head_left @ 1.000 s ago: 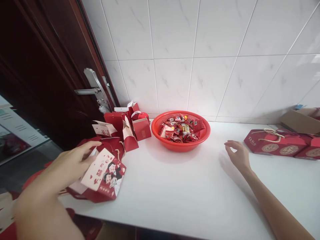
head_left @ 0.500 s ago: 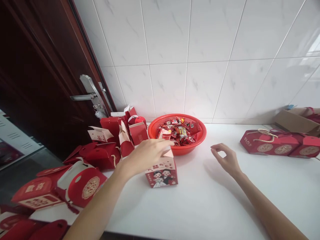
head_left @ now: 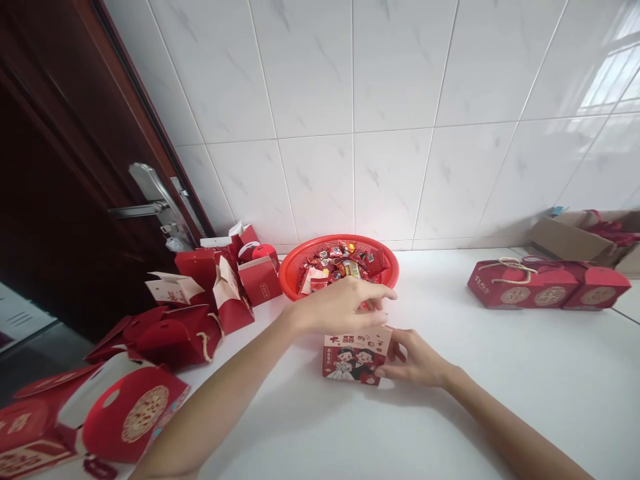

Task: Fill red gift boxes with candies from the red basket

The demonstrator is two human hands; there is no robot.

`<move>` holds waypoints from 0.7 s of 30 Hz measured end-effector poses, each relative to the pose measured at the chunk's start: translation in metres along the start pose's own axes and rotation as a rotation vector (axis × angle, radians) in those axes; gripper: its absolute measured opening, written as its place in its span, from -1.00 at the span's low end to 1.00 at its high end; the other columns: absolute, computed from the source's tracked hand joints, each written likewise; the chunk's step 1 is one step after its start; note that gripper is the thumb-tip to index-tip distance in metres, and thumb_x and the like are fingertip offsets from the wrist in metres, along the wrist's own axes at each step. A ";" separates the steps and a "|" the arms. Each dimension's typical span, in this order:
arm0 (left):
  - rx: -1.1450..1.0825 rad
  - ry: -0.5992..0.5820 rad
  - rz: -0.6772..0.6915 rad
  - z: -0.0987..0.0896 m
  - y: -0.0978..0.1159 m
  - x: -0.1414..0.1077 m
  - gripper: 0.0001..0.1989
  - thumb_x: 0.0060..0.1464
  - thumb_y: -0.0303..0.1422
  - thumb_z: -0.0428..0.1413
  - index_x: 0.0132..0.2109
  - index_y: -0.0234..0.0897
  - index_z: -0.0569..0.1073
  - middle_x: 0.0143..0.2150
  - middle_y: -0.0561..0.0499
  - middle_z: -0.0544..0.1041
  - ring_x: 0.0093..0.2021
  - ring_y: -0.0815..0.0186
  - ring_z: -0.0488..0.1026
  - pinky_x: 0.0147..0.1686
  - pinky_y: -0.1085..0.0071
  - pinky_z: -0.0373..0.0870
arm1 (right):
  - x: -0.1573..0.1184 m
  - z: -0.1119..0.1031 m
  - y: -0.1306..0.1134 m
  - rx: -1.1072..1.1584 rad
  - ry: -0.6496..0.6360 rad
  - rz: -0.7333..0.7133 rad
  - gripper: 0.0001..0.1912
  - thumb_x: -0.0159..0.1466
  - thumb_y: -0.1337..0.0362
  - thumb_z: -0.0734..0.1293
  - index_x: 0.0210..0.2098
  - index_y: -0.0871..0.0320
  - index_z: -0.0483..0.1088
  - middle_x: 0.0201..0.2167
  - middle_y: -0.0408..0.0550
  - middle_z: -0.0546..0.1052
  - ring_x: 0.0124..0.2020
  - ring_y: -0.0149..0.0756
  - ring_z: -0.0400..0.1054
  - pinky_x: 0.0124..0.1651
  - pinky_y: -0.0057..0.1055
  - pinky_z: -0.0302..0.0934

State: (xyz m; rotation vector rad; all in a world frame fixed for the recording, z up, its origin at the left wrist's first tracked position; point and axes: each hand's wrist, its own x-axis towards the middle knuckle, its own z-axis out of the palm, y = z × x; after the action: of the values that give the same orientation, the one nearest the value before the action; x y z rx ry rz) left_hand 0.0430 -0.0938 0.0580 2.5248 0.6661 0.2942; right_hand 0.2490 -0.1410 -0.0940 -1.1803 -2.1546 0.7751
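A small red and cream box printed with a cartoon couple stands on the white table. My right hand grips its right side, thumb on the front face and fingers behind. Above the box top hovers my left hand, palm down with its fingers apart; nothing shows in it, though its underside is hidden. Just behind is a red plastic basket of wrapped sweets, partly covered by my left hand.
Several red boxes crowd the left side. Red boxes with rope handles stand at the right, before an open cardboard carton. A tiled wall rises behind; a dark door is at left.
My right hand has moved left and taken hold of the box's right side. My left hand has shifted right, above the box. The view has turned slightly right.
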 end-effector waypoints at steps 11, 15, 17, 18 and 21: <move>0.020 0.044 -0.267 -0.034 -0.102 0.021 -0.65 0.16 -0.19 0.11 -0.02 -0.28 0.57 -0.07 -0.07 0.65 -0.07 0.17 0.59 -0.04 0.33 0.47 | 0.000 -0.004 0.000 0.165 -0.023 -0.013 -0.33 0.28 -0.36 0.13 -0.14 0.14 0.35 -0.36 -0.06 0.51 -0.40 -0.27 0.32 -0.33 -0.37 0.18; 0.287 -0.242 -0.261 -0.019 -0.112 0.047 -0.73 0.11 -0.27 0.14 -0.08 -0.24 0.60 -0.07 -0.05 0.65 -0.08 0.18 0.58 -0.10 0.41 0.43 | 0.001 -0.001 0.002 0.240 0.046 0.020 -0.36 0.40 -0.27 -0.02 -0.21 0.13 0.35 -0.39 -0.08 0.49 -0.39 -0.27 0.30 -0.30 -0.35 0.17; 0.339 -0.303 -0.278 -0.012 -0.114 0.057 -0.62 0.07 -0.20 0.18 0.02 -0.20 0.57 -0.02 -0.06 0.64 -0.05 0.15 0.56 -0.10 0.39 0.43 | 0.001 0.000 0.003 0.260 0.074 0.036 -0.39 0.42 -0.22 -0.03 -0.28 0.13 0.33 -0.48 -0.13 0.41 -0.43 -0.30 0.25 -0.31 -0.35 0.15; 0.358 -0.321 -0.286 -0.009 -0.115 0.060 -0.53 0.04 -0.16 0.21 0.10 -0.18 0.53 0.03 -0.07 0.62 0.00 0.11 0.55 -0.08 0.36 0.43 | 0.001 0.001 0.003 0.270 0.084 0.042 -0.40 0.43 -0.21 -0.04 -0.30 0.13 0.32 -0.49 -0.15 0.39 -0.44 -0.31 0.23 -0.31 -0.35 0.15; 0.439 -0.340 -0.314 0.001 -0.121 0.066 -0.25 -0.03 -0.07 0.25 0.30 -0.14 0.35 0.22 -0.17 0.48 0.19 -0.04 0.43 0.03 0.24 0.42 | 0.002 0.002 0.003 0.283 0.088 0.061 -0.40 0.43 -0.21 -0.04 -0.36 0.12 0.26 -0.50 -0.16 0.36 -0.45 -0.33 0.20 -0.33 -0.36 0.13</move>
State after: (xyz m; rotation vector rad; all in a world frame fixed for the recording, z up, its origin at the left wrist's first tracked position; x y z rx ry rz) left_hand 0.0517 0.0303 -0.0015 2.7149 1.0571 -0.4279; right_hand 0.2485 -0.1387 -0.0969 -1.1133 -1.8716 0.9983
